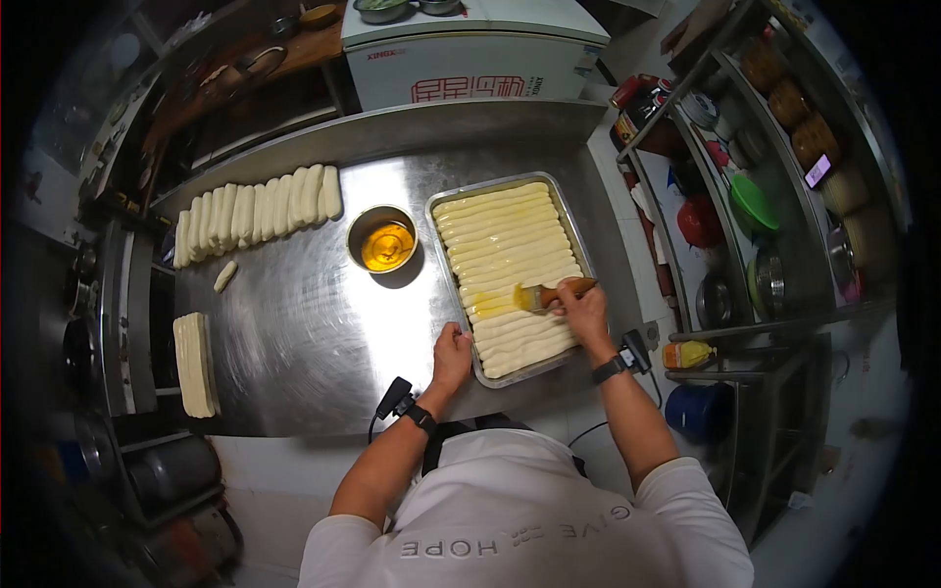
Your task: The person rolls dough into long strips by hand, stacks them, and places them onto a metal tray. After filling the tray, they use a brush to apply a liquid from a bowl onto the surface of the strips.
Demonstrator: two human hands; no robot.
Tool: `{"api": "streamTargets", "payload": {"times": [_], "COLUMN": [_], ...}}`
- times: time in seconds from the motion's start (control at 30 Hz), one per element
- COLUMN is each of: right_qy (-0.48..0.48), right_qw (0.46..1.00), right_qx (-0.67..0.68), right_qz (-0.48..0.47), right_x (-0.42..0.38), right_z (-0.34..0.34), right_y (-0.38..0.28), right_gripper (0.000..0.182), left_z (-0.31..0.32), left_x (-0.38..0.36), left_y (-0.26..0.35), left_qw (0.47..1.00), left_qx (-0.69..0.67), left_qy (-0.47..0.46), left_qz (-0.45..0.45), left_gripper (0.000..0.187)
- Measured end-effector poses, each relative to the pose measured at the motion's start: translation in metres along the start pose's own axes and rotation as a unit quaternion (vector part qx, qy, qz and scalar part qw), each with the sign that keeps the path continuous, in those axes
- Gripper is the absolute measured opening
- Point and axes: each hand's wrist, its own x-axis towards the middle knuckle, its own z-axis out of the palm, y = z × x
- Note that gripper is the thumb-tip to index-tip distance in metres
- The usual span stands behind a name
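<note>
My right hand [585,312] grips the wooden handle of a pastry brush [530,297]. Its yellow-coated bristles touch the dough strips [505,230], which lie side by side in a metal baking tray [572,220]. Strips toward the far end look glossy; yellow liquid streaks those by the bristles, and the nearest ones look paler and matte. At the tray's near left edge, my left hand [451,355] is closed on the rim, its fingertips partly hidden. Left of the tray stands a round metal bowl [354,227] containing yellow-orange liquid [387,245], likely beaten egg.
On the steel table [294,333], a row of dough strips [260,211] lies at the back left. A small dough piece [225,276] and a dough block [196,365] are nearer. A white freezer [475,69] stands behind; shelves [686,196] with bowls line the right.
</note>
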Motion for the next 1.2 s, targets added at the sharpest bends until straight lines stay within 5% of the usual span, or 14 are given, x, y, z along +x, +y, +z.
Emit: {"api": "streamTargets", "payload": {"times": [0.13, 0.2, 0.3, 0.43, 0.5, 0.57, 0.63, 0.8, 0.93, 1.0, 1.2], "right_qy": [0.074, 0.114, 0.123, -0.038, -0.123, -0.111, -0.098, -0.035, 0.062, 0.142, 0.125], "right_qw": [0.995, 0.945, 0.922, 0.867, 0.876, 0.871, 0.866, 0.99, 0.982, 0.967, 0.916], "right_qx": [-0.06, -0.248, -0.281, -0.338, -0.299, -0.301, -0.303, -0.099, -0.176, -0.202, -0.322], "right_qz": [-0.036, -0.178, -0.236, -0.365, -0.359, -0.372, -0.384, -0.089, -0.04, -0.061, -0.202], "right_x": [0.015, 0.01, -0.018, -0.076, -0.11, -0.135, -0.139, -0.105, -0.06, -0.039, -0.063], "right_z": [-0.061, -0.079, -0.051, 0.025, 0.059, 0.087, 0.09, 0.048, -0.034, -0.066, -0.061], "right_y": [0.01, 0.006, -0.011, 0.008, -0.009, -0.021, -0.024, 0.008, 0.012, 0.03, 0.008], "right_gripper": [0.022, 0.015, 0.007, 0.011, 0.017, 0.017, 0.018, 0.022, 0.025, 0.022, 0.008], "left_z": [0.0, 0.001, 0.0, -0.001, -0.005, -0.006, -0.004, -0.008, -0.009, -0.012, -0.016], "left_x": [0.001, 0.001, 0.003, 0.003, 0.002, 0.003, 0.006, 0.005, 0.005, 0.002, -0.004], "left_y": [0.001, -0.001, -0.002, -0.005, 0.002, 0.005, -0.006, 0.008, 0.007, 0.016, 0.031], "left_qw": [0.998, 0.999, 0.999, 1.0, 0.999, 0.998, 0.979, 0.98, 0.979, 0.985, 0.987], "left_qx": [-0.011, -0.01, -0.007, -0.007, -0.013, -0.019, -0.17, -0.158, -0.151, -0.126, -0.126], "left_qy": [-0.013, -0.01, -0.007, -0.011, -0.021, -0.033, -0.057, -0.077, -0.088, -0.077, -0.063], "left_qz": [-0.062, -0.053, -0.033, -0.013, -0.029, -0.042, -0.094, -0.097, -0.103, -0.086, -0.08], "left_gripper": [0.019, 0.018, 0.018, 0.018, 0.016, 0.015, 0.012, 0.011, 0.012, 0.013, 0.014]}}
